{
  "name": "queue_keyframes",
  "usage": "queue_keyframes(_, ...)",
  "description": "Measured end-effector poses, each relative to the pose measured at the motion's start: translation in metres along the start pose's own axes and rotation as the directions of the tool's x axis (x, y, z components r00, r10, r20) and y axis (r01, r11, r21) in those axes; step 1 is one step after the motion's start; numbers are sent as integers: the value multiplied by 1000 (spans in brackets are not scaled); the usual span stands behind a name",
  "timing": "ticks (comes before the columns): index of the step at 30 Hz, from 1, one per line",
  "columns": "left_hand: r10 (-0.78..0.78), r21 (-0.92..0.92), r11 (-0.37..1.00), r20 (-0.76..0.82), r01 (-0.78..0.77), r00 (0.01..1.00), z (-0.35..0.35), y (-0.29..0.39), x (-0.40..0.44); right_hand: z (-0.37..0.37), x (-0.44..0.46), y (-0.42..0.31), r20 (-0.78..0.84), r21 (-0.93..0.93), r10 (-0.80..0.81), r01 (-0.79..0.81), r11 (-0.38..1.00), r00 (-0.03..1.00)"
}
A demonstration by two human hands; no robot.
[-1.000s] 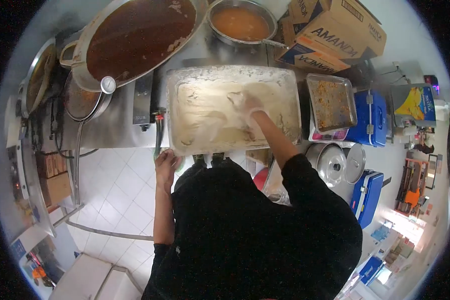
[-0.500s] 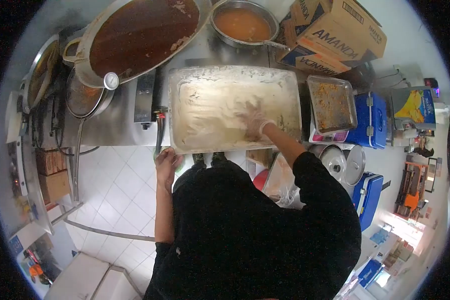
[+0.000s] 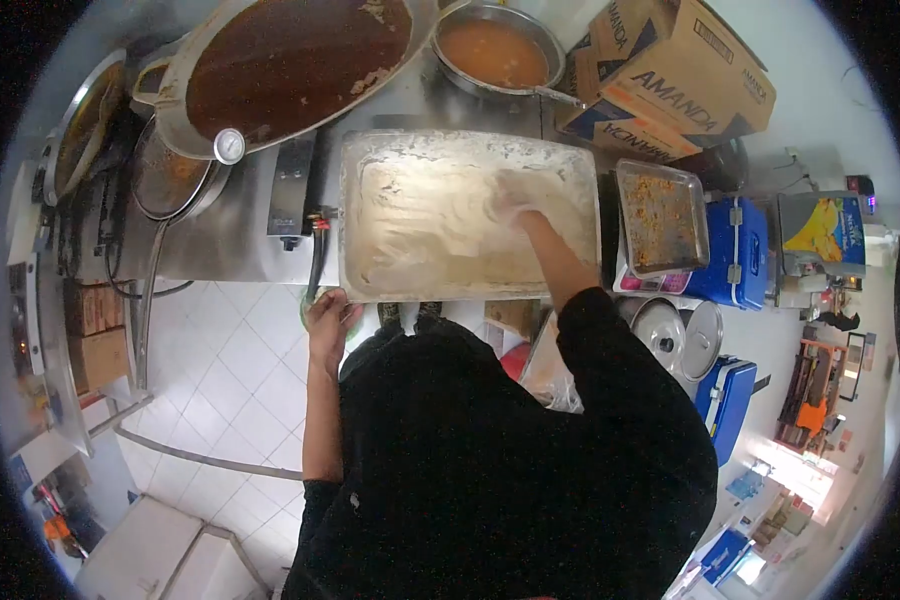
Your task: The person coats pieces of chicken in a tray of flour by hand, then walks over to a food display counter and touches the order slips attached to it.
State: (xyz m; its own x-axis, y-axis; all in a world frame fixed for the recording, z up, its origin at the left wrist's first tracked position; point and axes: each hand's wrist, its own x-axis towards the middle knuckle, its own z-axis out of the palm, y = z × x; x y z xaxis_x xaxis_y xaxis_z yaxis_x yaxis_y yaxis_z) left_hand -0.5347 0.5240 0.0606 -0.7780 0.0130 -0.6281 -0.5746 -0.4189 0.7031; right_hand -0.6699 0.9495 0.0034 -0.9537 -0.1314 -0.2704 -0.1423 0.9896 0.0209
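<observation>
At the counter, touching a tray at its near left corner with the left hand, reaching over pale powder inside with the blurred right hand; cannot tell clamped from apart on either

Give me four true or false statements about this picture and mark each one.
1. The left hand is at the near left corner of the large tray. True.
2. The right hand is outside the large tray. False: the right hand is over it.
3. The AMANDA box is left of the large tray. False: the AMANDA box is beyond its far right corner.
4. A blue case is right of the large tray. True.
</observation>
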Motion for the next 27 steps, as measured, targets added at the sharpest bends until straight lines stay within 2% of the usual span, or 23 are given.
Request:
queue_keyframes(1, 2, -6, 1000, -3, -2, 1000, 2, 0, -1, 21, 2, -10, 0, -4, -6, 6, 1000, 1000)
queue_keyframes(3, 14, -4, 1000, -11, -14, 1000, 6, 4, -5, 86, 5, -28, -41, -255, 55, -64, 965, 998)
queue_keyframes(4, 22, -7, 1000, -16, -22, 1000, 6, 6, -4, 58, -4, -36, -46, -256, 46, -56, 965, 998)
queue_keyframes(5, 8, 1, 1000, 13, -8, 1000, 4, 6, -5, 1, -22, -44, 247, 76, 1, -20, 997, 969)
queue_keyframes(6, -10, 10, 1000, 43, 10, 999, 3, 5, -6, -32, -34, -48, 494, 392, -135, -82, 916, 859)
queue_keyframes(7, -9, 4, 1000, 40, 9, 999, 2, 4, -4, -28, -34, -43, 496, 388, -137, -78, 918, 858)
queue_keyframes(9, -39, 17, 999, 29, 39, 999, 3, 4, -2, -21, -38, -38, 138, 153, -136, 114, 982, 981)
queue_keyframes(10, -46, 17, 999, 25, 45, 999, 3, 4, -3, -21, -40, -44, 145, 155, -137, 114, 981, 980)
queue_keyframes(12, -15, 22, 1000, 31, 15, 999, 4, 6, -5, -21, -45, -62, -52, 83, -281, 284, 955, 958)
queue_keyframes(13, -21, 9, 1000, 54, 21, 998, 3, 6, -4, -13, -47, -63, -55, 86, -279, 283, 955, 959)
queue_keyframes(15, -23, 17, 1000, 45, 22, 999, 1, 6, 0, -4, -48, -71, 105, -44, -227, 232, 972, 968)
queue_keyframes(16, -37, 16, 999, 36, 36, 999, 0, 2, 0, -7, -49, -67, 107, -44, -227, 233, 972, 968)
queue_keyframes(18, -32, 23, 999, 30, 31, 999, 3, 3, -4, -19, -57, -43, 230, 216, -341, 294, 931, 912)
queue_keyframes(19, -19, 30, 999, 19, 18, 1000, 7, 9, -6, -2, -47, -20, 239, 215, -340, 292, 932, 910)
queue_keyframes(21, -8, 25, 1000, 34, 7, 999, 2, 4, -1, 51, -22, 35, 82, 502, -462, 364, 785, 883)
queue_keyframes(22, -15, 21, 1000, 33, 14, 999, 2, 3, -3, 44, -30, 41, 91, 502, -462, 360, 787, 882)
queue_keyframes(23, -4, 24, 1000, 32, 3, 999, 3, 3, -2, 35, -33, 49, 147, 581, -203, 81, 810, 968)
queue_keyframes(24, 7, 30, 1000, 31, -8, 999, 3, 3, -2, 29, -36, 52, 227, 636, 66, -199, 745, 972)
queue_keyframes(25, -12, 37, 999, 46, 10, 999, 2, 3, 0, 24, -45, 51, 270, 537, 146, -275, 797, 952)
queue_keyframes(27, -18, 43, 999, 54, 15, 998, -1, 3, 1, 35, -66, 30, 305, 233, 185, -261, 937, 934)
